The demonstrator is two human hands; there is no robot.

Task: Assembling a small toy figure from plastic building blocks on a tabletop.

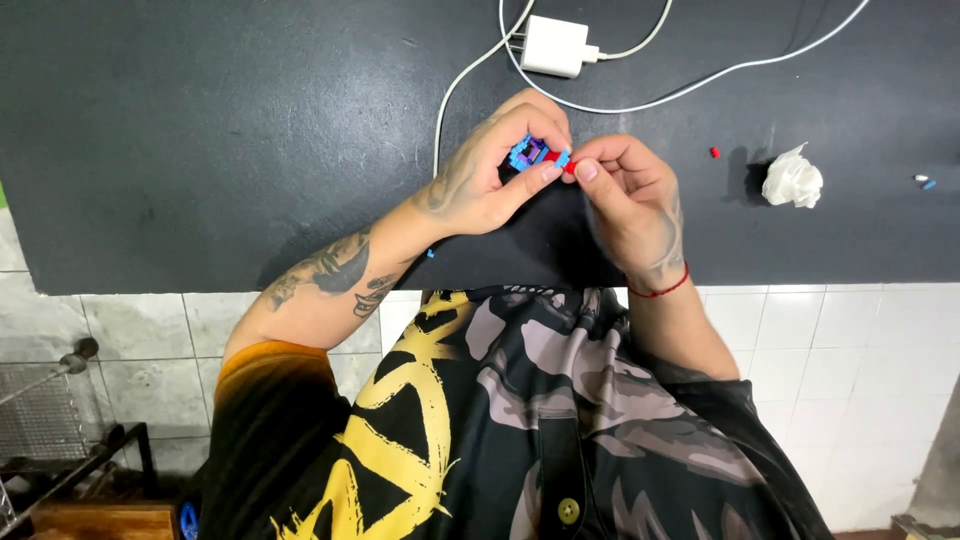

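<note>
Both hands, left hand (490,175) and right hand (625,195), have fingers pinched shut on a small blue-and-red brick build (538,155) above the dark desk (200,130); white charger (552,45), crumpled tissue (792,178), white tiled wall (820,330) below.

Two hands, left (490,180) and right (625,195); one small brick assembly (540,155); one white charger (552,45); one crumpled tissue (792,180); three loose bricks: red (714,152), white (920,178), blue (930,184).

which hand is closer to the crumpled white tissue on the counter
The right hand. It is beside the crumpled white tissue, with bare counter between them. The left hand lies farther off, beyond the small brick build both hands pinch.
</note>
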